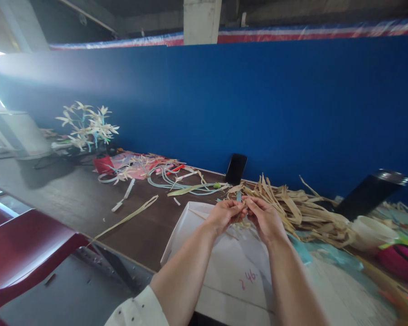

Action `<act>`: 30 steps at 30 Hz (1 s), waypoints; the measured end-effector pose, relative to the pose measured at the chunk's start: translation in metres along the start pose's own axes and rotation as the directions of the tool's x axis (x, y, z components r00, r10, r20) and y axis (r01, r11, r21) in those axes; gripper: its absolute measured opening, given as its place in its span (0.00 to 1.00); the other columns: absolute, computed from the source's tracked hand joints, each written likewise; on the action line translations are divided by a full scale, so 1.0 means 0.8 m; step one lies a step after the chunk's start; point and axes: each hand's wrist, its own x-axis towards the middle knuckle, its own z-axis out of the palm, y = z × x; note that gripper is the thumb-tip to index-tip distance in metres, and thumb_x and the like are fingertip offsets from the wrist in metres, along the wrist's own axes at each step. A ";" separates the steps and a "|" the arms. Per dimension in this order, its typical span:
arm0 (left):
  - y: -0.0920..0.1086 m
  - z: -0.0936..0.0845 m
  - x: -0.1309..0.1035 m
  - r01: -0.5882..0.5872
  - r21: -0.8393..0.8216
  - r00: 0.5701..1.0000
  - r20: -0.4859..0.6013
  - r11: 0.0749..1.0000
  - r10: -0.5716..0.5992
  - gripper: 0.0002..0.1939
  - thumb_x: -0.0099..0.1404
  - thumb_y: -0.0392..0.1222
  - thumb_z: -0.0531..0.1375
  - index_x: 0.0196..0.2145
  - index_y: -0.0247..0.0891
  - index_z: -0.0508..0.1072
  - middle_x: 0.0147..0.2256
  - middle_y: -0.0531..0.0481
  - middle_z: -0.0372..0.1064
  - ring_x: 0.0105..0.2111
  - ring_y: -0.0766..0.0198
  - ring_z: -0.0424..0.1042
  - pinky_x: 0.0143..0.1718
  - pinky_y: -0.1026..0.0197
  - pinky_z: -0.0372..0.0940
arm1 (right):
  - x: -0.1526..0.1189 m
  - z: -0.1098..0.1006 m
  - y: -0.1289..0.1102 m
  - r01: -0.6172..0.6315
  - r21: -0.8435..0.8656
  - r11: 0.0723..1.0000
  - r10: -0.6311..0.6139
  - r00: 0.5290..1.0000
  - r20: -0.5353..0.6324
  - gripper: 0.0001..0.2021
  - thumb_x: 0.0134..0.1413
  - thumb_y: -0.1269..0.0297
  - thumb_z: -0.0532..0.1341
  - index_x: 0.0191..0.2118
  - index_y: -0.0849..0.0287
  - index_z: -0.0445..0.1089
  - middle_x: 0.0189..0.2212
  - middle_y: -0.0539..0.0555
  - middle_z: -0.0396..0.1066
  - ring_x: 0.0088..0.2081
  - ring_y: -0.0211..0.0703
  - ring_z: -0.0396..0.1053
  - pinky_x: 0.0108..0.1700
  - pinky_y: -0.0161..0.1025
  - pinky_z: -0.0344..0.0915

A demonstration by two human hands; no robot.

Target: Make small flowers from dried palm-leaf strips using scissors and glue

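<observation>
My left hand (224, 216) and my right hand (263, 219) meet above a white tray (217, 276) marked with red figures. The fingers of both are pinched round a small tan strip (244, 204), largely covered by the fingertips. Pale scraps lie in the tray beneath my hands. Just beyond and to the right spreads a heap of dried tan leaf strips (292, 208). A black phone (236, 169) leans against the blue partition behind my hands.
Coiled pale cord (159, 179), pink and red scraps (136, 165) and white artificial flowers (91, 124) are at the left. A dark bottle (370, 194), a white bowl (374, 232) and a pink item (401, 262) stand right. Red chair (30, 249) at lower left.
</observation>
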 end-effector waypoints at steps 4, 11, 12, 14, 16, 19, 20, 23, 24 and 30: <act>0.001 0.001 -0.001 0.010 -0.005 1.000 0.004 1.000 -0.010 0.19 0.44 0.46 0.69 0.27 0.30 0.67 0.26 0.50 0.67 0.24 0.73 0.65 0.29 0.66 0.59 | 0.002 0.000 0.002 0.020 -0.050 0.999 -0.021 1.000 -0.022 0.17 0.40 0.54 0.67 0.37 0.57 0.73 0.20 0.47 0.64 0.21 0.31 0.59 0.23 0.30 0.57; 0.000 0.000 0.001 0.014 0.009 1.000 -0.005 1.000 -0.014 0.20 0.43 0.47 0.69 0.27 0.30 0.67 0.25 0.50 0.67 0.23 0.73 0.65 0.28 0.67 0.58 | 0.001 0.003 0.003 0.093 -0.192 0.977 -0.097 0.995 -0.011 0.16 0.45 0.51 0.63 0.35 0.58 0.71 0.23 0.49 0.67 0.23 0.34 0.61 0.25 0.32 0.58; -0.001 -0.001 0.001 0.012 0.014 1.000 -0.003 1.000 -0.012 0.20 0.43 0.47 0.69 0.27 0.30 0.67 0.25 0.49 0.67 0.23 0.73 0.65 0.28 0.67 0.58 | 0.000 0.004 0.002 0.101 -0.196 0.975 -0.104 0.995 -0.006 0.16 0.45 0.51 0.62 0.35 0.58 0.71 0.23 0.49 0.67 0.23 0.35 0.62 0.25 0.32 0.58; -0.003 -0.003 0.003 0.007 0.024 1.000 0.004 1.000 -0.007 0.20 0.43 0.47 0.69 0.27 0.30 0.68 0.25 0.49 0.67 0.23 0.73 0.65 0.28 0.67 0.58 | -0.002 0.006 0.000 0.122 -0.201 0.972 -0.124 0.992 0.004 0.15 0.46 0.51 0.62 0.34 0.58 0.70 0.21 0.48 0.66 0.23 0.35 0.61 0.25 0.32 0.57; -0.005 -0.004 0.004 -0.003 0.038 1.000 0.015 0.999 0.003 0.20 0.44 0.48 0.68 0.27 0.30 0.68 0.25 0.49 0.67 0.23 0.73 0.65 0.28 0.67 0.58 | -0.003 0.007 -0.001 0.144 -0.211 0.967 -0.145 0.989 0.014 0.15 0.46 0.50 0.61 0.32 0.58 0.70 0.18 0.48 0.64 0.21 0.35 0.59 0.23 0.32 0.55; -0.007 -0.005 0.005 -0.019 0.065 0.999 0.036 0.998 0.016 0.19 0.46 0.48 0.67 0.27 0.29 0.68 0.25 0.49 0.67 0.23 0.73 0.65 0.27 0.67 0.57 | -0.003 0.007 -0.002 0.167 -0.218 0.962 -0.165 0.986 0.027 0.15 0.46 0.50 0.61 0.28 0.58 0.69 0.17 0.47 0.63 0.20 0.34 0.57 0.22 0.32 0.54; -0.007 -0.005 0.005 -0.022 0.068 0.999 0.037 0.997 0.019 0.19 0.46 0.48 0.67 0.27 0.29 0.68 0.25 0.49 0.67 0.23 0.73 0.65 0.27 0.68 0.57 | -0.003 0.006 -0.002 0.166 -0.214 0.963 -0.164 0.986 0.027 0.15 0.45 0.50 0.62 0.28 0.58 0.69 0.18 0.47 0.63 0.20 0.33 0.57 0.22 0.32 0.54; -0.005 -0.003 0.004 -0.017 0.051 1.000 0.011 0.999 0.016 0.20 0.44 0.48 0.68 0.27 0.30 0.68 0.25 0.50 0.67 0.22 0.73 0.65 0.27 0.67 0.58 | -0.001 0.003 0.001 0.132 -0.185 0.974 -0.133 0.991 0.009 0.16 0.45 0.49 0.62 0.32 0.58 0.71 0.20 0.48 0.65 0.20 0.33 0.59 0.22 0.32 0.55; -0.005 -0.003 0.004 -0.012 0.040 1.000 0.002 0.999 0.012 0.20 0.44 0.48 0.68 0.27 0.30 0.68 0.25 0.50 0.67 0.23 0.73 0.65 0.28 0.67 0.58 | 0.000 0.002 0.003 0.117 -0.165 0.979 -0.119 0.993 -0.002 0.16 0.45 0.49 0.62 0.34 0.58 0.72 0.20 0.48 0.65 0.21 0.34 0.59 0.23 0.32 0.56; -0.003 0.000 0.001 -0.021 0.013 1.000 0.000 1.000 0.021 0.20 0.44 0.47 0.68 0.28 0.30 0.68 0.26 0.50 0.68 0.24 0.72 0.66 0.31 0.65 0.59 | 0.002 -0.002 0.005 0.072 -0.018 0.997 -0.073 0.996 -0.042 0.18 0.42 0.50 0.64 0.38 0.57 0.73 0.21 0.48 0.66 0.22 0.34 0.61 0.24 0.33 0.60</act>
